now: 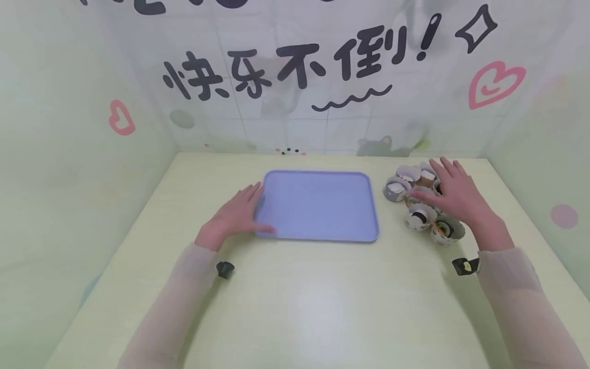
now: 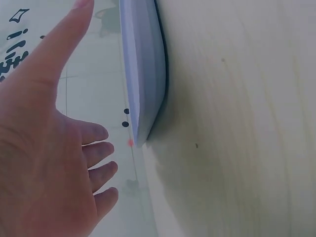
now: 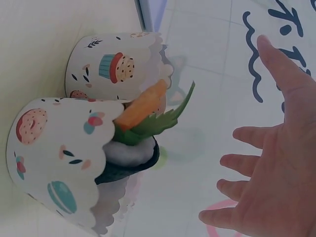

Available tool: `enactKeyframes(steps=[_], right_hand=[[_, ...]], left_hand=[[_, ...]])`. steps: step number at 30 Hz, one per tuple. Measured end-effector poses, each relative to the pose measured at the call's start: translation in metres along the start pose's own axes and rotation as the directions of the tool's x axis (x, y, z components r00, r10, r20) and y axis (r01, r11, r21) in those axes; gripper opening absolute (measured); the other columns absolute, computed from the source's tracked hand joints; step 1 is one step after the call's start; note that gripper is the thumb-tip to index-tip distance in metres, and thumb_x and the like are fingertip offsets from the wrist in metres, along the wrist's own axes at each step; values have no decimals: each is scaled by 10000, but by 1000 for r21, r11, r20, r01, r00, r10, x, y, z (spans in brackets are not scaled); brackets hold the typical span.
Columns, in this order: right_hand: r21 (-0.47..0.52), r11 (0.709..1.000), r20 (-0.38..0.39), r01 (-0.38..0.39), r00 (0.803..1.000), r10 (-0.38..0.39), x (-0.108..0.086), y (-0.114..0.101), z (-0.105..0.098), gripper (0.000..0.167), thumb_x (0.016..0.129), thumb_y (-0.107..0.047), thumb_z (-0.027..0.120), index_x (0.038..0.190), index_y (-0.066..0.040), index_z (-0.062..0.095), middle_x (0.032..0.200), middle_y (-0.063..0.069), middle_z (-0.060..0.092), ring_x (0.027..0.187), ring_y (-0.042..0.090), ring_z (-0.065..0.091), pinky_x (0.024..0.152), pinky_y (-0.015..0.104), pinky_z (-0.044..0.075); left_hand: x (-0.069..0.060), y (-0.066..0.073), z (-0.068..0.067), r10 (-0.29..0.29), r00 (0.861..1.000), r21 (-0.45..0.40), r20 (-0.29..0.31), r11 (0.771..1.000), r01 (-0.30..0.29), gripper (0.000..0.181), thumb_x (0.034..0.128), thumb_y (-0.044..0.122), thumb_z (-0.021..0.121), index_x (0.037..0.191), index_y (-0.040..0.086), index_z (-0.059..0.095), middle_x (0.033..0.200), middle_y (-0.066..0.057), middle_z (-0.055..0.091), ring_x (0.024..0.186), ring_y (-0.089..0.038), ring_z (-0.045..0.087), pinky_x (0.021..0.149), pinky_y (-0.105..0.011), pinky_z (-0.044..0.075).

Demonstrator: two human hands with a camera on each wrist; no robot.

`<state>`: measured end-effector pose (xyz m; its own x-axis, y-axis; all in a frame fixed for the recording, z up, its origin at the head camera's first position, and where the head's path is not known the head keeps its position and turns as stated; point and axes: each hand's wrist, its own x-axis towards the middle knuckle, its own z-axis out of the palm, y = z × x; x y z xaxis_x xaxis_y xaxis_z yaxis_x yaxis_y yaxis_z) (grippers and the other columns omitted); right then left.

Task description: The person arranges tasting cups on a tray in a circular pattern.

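Observation:
A flat lavender tray [image 1: 318, 205] lies on the table. Beside its left edge is my left hand [image 1: 237, 212], fingers straight and thumb spread toward the rim; whether it touches cannot be told. On the right, several patterned paper cups [image 1: 418, 218] stand in a cluster. My right hand [image 1: 458, 197] hovers over them with spread fingers, holding nothing. In the right wrist view, the nearest cup [image 3: 59, 148] contains a sushi piece [image 3: 131, 153] with dark seaweed, white rice, a green leaf and an orange strip. Another cup [image 3: 111, 66] stands behind it. My right hand hides part of the cluster.
The pale wooden table [image 1: 299, 302] ends at a back wall [image 1: 286, 123] with printed lettering and hearts. Light side walls [image 1: 60, 205] flank the table. A small black device [image 1: 225, 269] is strapped at the left wrist, and another [image 1: 464, 266] at the right wrist.

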<state>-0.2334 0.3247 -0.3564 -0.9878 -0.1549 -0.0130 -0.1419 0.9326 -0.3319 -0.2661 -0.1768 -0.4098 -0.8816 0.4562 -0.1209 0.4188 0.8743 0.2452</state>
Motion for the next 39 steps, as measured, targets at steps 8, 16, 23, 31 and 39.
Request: enactKeyframes(steps=[8, 16, 23, 31, 39], right_hand=[[1, 1000, -9, -5, 1000, 5, -5, 4, 1, 1035, 919, -604, 591, 1580, 34, 112, 1618, 356, 53, 1459, 610, 37, 1129, 786, 107], [104, 994, -3, -46, 999, 47, -16, 10, -5, 1045, 925, -583, 600, 1595, -9, 40, 1644, 306, -32, 1499, 544, -51, 1154, 766, 74], [168, 985, -30, -49, 998, 55, -27, 15, -7, 1007, 944, -512, 618, 1599, -24, 31, 1648, 297, -15, 1498, 540, 32, 1125, 773, 151], [237, 971, -74, -41, 995, 60, -37, 25, 4, 994, 928, -464, 668, 1598, -22, 81, 1623, 330, 111, 1456, 580, 141, 1082, 774, 227], [258, 964, -109, -61, 990, 92, -56, 43, 6, 957, 923, -409, 698, 1583, 8, 144, 1573, 364, 229, 1324, 630, 326, 1018, 752, 336]], left_hand=[[-3, -3, 7, -29, 998, -23, 62, 999, 30, 1338, 683, 774, 717, 1589, -6, 115, 1674, -185, 135, 1539, -389, 177, 1268, -511, 208], [0, -2, 6, -45, 997, -12, 66, 999, 46, 1332, 675, 759, 738, 1582, -15, 145, 1662, -192, 185, 1518, -418, 226, 1239, -541, 270], [-1, 2, 6, -55, 997, 27, 55, 998, 53, 1330, 657, 761, 754, 1571, -26, 192, 1649, -198, 223, 1499, -427, 269, 1221, -546, 305], [-1, -4, 4, -77, 996, 48, 54, 996, 74, 1336, 646, 752, 768, 1562, -43, 208, 1635, -216, 250, 1490, -435, 284, 1216, -556, 308], [0, 1, 5, -78, 995, 93, 60, 993, 72, 1338, 635, 788, 744, 1560, -34, 234, 1629, -199, 280, 1479, -421, 318, 1195, -549, 348]])
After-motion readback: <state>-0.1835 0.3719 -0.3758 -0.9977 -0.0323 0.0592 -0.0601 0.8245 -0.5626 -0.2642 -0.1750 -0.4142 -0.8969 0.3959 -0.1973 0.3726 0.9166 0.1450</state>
